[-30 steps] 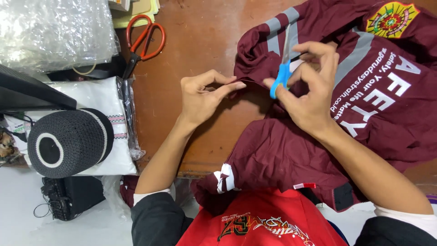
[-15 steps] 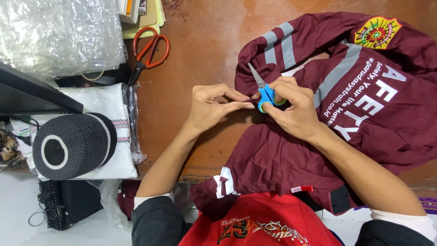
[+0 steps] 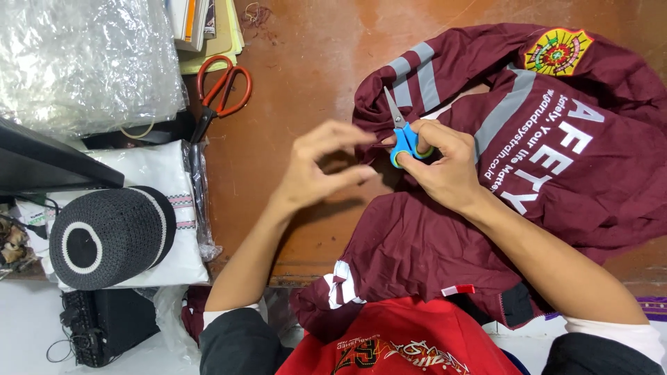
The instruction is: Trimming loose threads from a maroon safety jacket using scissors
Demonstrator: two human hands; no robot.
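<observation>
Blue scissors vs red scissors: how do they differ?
The blue scissors look smaller than the red scissors. The blue scissors are held in the right hand, blades up, over the maroon garment; the red scissors lie untouched on the wooden table beside a stack of papers. The blue scissors have blue handles, the red ones orange-red handles. Both have metal blades that look closed.

A worn brown wooden desk (image 3: 306, 76) carries a maroon work shirt (image 3: 556, 180) with grey reflective stripes and a round embroidered patch, spread across its right half and hanging over the near edge. Red-handled scissors (image 3: 219, 94) lie at the back left beside a stack of papers (image 3: 205, 31) and crumpled clear plastic wrap (image 3: 83, 62). At the left edge, a black knitted cap (image 3: 108, 236) sits on folded white cloth (image 3: 156, 173).
</observation>
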